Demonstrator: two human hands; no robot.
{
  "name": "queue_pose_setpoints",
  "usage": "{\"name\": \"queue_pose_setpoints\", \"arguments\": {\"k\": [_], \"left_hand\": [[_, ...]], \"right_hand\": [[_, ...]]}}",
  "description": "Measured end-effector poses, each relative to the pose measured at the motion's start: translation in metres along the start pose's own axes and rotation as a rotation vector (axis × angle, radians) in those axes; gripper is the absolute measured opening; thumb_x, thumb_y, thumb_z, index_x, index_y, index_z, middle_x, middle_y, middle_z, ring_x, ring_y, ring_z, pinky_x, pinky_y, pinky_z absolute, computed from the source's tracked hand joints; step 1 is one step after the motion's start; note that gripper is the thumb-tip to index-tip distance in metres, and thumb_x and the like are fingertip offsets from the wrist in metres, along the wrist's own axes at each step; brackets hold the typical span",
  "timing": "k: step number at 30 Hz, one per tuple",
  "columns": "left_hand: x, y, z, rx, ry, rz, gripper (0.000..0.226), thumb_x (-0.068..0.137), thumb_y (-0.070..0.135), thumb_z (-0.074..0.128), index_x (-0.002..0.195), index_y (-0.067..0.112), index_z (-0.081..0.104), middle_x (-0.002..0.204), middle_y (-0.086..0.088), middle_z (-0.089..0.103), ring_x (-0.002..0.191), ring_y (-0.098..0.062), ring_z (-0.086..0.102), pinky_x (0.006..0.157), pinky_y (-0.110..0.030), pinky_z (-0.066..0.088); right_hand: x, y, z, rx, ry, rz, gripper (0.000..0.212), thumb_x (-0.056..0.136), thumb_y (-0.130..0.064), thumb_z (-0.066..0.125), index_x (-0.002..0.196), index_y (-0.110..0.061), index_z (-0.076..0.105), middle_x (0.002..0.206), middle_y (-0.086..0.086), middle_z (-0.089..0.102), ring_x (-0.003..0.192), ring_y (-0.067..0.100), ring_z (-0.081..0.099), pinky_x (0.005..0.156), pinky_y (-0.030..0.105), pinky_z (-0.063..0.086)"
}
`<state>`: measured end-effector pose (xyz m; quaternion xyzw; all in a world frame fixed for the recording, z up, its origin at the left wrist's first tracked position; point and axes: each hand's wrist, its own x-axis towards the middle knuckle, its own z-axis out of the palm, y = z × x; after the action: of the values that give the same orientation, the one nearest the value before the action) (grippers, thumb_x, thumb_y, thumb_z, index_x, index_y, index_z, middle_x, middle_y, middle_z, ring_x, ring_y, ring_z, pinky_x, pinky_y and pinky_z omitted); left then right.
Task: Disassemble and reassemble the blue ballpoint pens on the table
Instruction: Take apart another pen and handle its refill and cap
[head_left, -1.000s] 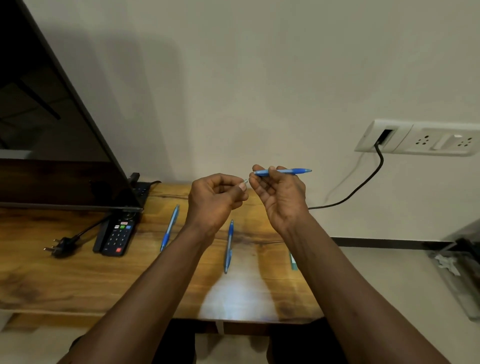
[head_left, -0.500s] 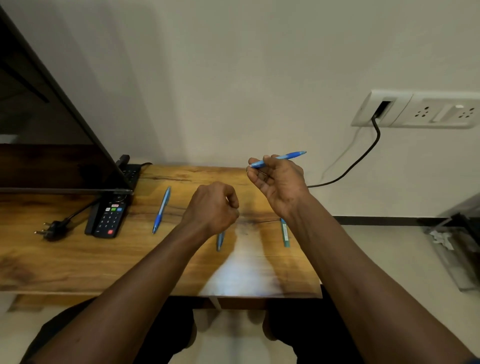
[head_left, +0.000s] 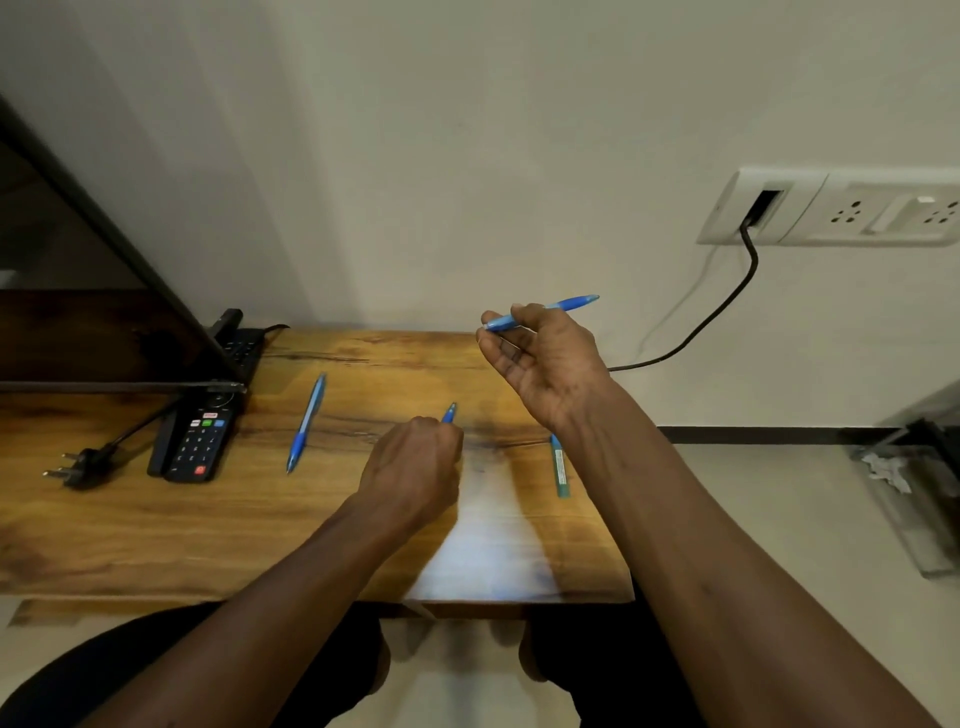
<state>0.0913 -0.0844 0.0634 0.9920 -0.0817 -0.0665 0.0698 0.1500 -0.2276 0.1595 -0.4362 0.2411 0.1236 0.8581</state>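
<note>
Right hand (head_left: 545, 364) is up in the air, over the far right part of the table (head_left: 156, 530). Its fingers are pinched tight on a blue pen (head_left: 543, 312). That pen sticks out on both sides of the fingers, and its right end points up a little toward the wall.

Left hand (head_left: 415, 467) is low, close to the table, near the middle. It is curled into a fist. A bit of a second pen (head_left: 449, 413) pokes out from the far side of the fist. The hand may be gripping it, but the fist hides too much to be sure.

A third pen (head_left: 307, 422) lies flat on the table to the left of that hand, well apart from it. A greenish pen part (head_left: 560, 467) lies on the right, partly under the right arm.

A remote (head_left: 200, 436) and a plug (head_left: 78, 467) sit at the left side of the table.
</note>
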Motion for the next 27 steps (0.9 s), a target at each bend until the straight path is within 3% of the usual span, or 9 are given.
{"name": "queue_pose_setpoints", "arguments": {"k": [6, 11, 17, 22, 24, 27], "left_hand": [[0.002, -0.001, -0.001, -0.067, -0.04, -0.008, 0.017, 0.093, 0.015, 0.071, 0.109, 0.021, 0.071, 0.103, -0.002, 0.071, 0.087, -0.017, 0.065, 0.079, -0.035, 0.061], [0.003, -0.009, -0.011, -0.189, -0.039, -0.026, 0.036, 0.088, 0.02, 0.078, 0.122, 0.024, 0.069, 0.114, 0.003, 0.07, 0.099, -0.016, 0.065, 0.083, -0.035, 0.059], [0.007, -0.02, -0.038, -0.602, 0.105, -0.155, 0.028, 0.09, 0.036, 0.077, 0.116, 0.029, 0.069, 0.097, 0.014, 0.072, 0.086, -0.005, 0.067, 0.071, -0.027, 0.051], [0.01, -0.017, -0.054, -1.143, 0.234, -0.224, 0.026, 0.094, 0.032, 0.076, 0.118, 0.028, 0.072, 0.101, 0.005, 0.075, 0.086, -0.013, 0.075, 0.072, -0.028, 0.055], [0.009, -0.016, -0.058, -1.223, 0.247, -0.207, 0.027, 0.094, 0.031, 0.076, 0.12, 0.028, 0.071, 0.103, 0.002, 0.075, 0.085, -0.013, 0.076, 0.068, -0.023, 0.055], [0.007, -0.017, -0.058, -1.213, 0.263, -0.18, 0.025, 0.093, 0.031, 0.078, 0.117, 0.026, 0.072, 0.102, 0.002, 0.076, 0.088, -0.014, 0.076, 0.073, -0.029, 0.062]], "right_hand": [[-0.001, -0.004, -0.004, -0.037, 0.007, -0.003, 0.003, 0.099, -0.003, 0.056, 0.101, -0.003, 0.059, 0.106, 0.025, 0.074, 0.087, 0.032, 0.073, 0.077, 0.037, 0.063], [-0.004, -0.006, -0.006, -0.072, 0.003, 0.0, 0.004, 0.1, -0.003, 0.056, 0.096, -0.004, 0.059, 0.104, 0.023, 0.073, 0.087, 0.031, 0.072, 0.081, 0.038, 0.062], [-0.004, -0.002, -0.007, -0.141, -0.028, 0.018, 0.003, 0.098, -0.002, 0.06, 0.101, -0.003, 0.058, 0.097, 0.022, 0.071, 0.085, 0.034, 0.075, 0.076, 0.037, 0.064], [-0.002, 0.003, -0.006, -0.281, -0.031, 0.023, 0.013, 0.096, -0.007, 0.065, 0.107, -0.01, 0.06, 0.097, 0.017, 0.074, 0.081, 0.029, 0.075, 0.074, 0.034, 0.063], [-0.002, 0.005, -0.004, -0.338, -0.038, 0.029, 0.017, 0.095, -0.007, 0.066, 0.111, -0.011, 0.06, 0.096, 0.016, 0.074, 0.077, 0.026, 0.073, 0.069, 0.031, 0.061], [-0.004, 0.01, -0.002, -0.424, -0.096, 0.049, 0.019, 0.094, -0.004, 0.066, 0.111, -0.01, 0.06, 0.093, 0.016, 0.074, 0.077, 0.024, 0.072, 0.069, 0.031, 0.06]]}}
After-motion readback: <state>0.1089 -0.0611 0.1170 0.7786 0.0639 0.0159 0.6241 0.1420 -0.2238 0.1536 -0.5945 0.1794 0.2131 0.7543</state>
